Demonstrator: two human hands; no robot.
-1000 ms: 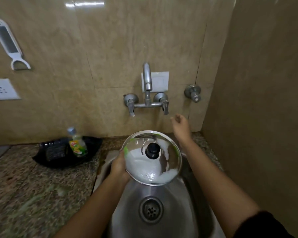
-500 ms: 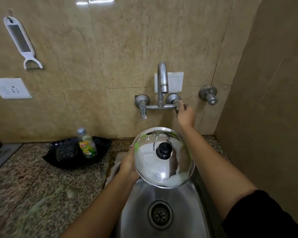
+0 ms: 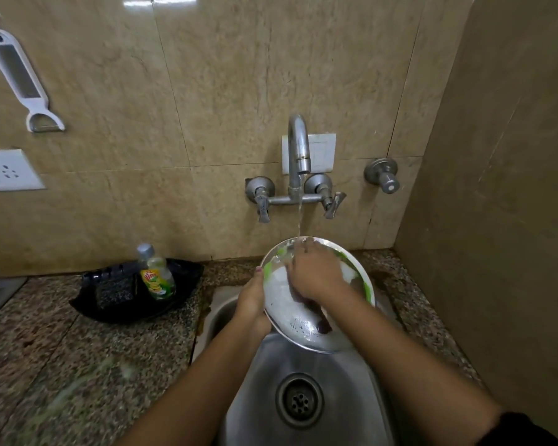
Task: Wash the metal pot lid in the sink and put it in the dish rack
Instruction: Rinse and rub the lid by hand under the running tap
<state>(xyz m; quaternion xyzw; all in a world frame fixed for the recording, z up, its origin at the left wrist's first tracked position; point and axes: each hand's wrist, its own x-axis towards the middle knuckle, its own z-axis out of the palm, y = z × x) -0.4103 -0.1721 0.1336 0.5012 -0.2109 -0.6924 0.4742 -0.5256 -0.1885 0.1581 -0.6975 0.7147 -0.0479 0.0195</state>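
The round metal pot lid (image 3: 290, 320), soapy with white foam and green streaks, is held tilted over the steel sink (image 3: 264, 381). My left hand (image 3: 253, 300) grips its left rim. My right hand (image 3: 314, 275) lies flat on the lid's top, covering the black knob, fingers spread under the thin stream of water running from the tap (image 3: 298, 146). No dish rack is in view.
A black tray (image 3: 110, 304) on the granite counter left of the sink holds a dish soap bottle (image 3: 157, 275) and a dark scrubber (image 3: 115, 292). Tap handles (image 3: 332, 202) stick out of the tiled wall. A side wall stands close on the right.
My right hand left the right tap handle and came down onto the lid. Water now runs from the tap onto the lid.
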